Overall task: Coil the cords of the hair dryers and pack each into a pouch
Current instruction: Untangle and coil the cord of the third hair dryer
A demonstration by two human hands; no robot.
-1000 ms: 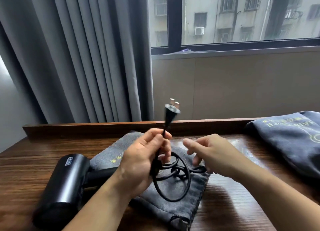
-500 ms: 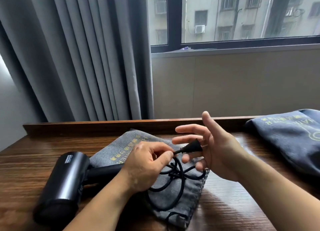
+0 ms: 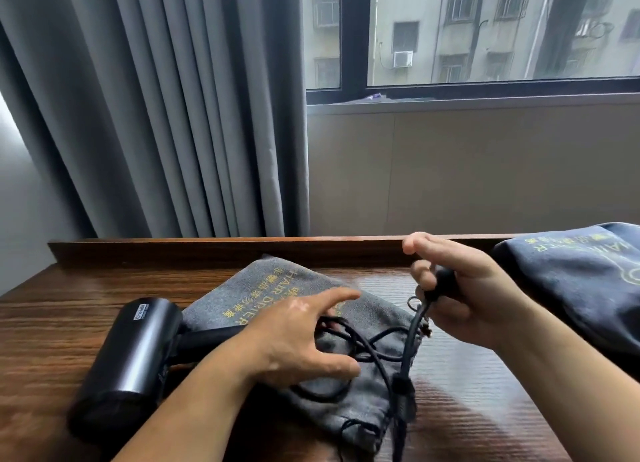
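On the counter (image 3: pixel 52 330), the black hair dryer (image 3: pixel 128 357) lies on its side at the left, its handle running in under the left hand (image 3: pixel 298 337), and the grey pouch (image 3: pixel 277 288) is spread flat beneath the work.

And the cord (image 3: pixel 381 351) is the trouble spot. Its loops sprawl loose across the pouch and cross over one another. No finger is curled round them, so they could spring apart or pull into a knot. A tug from the raised end would likely drag them out from under the palm. Watch the pouch's drawstring (image 3: pixel 353 427) at the near edge too: it sits close to the cord and could snag in the bundle.

Now the poses. The left hand is low over the loops, fingers spread and straight, forefinger pointing away, the grip slack; I cannot tell whether it presses down or only hovers. The right hand (image 3: pixel 485 299) is lifted above the counter, fingers curled, its grip closed on the plug (image 3: pixel 445 283), with the cord hanging down from it.

Off to the right, a second pouch (image 3: pixel 581 281) sits bulging, well apart from the action.
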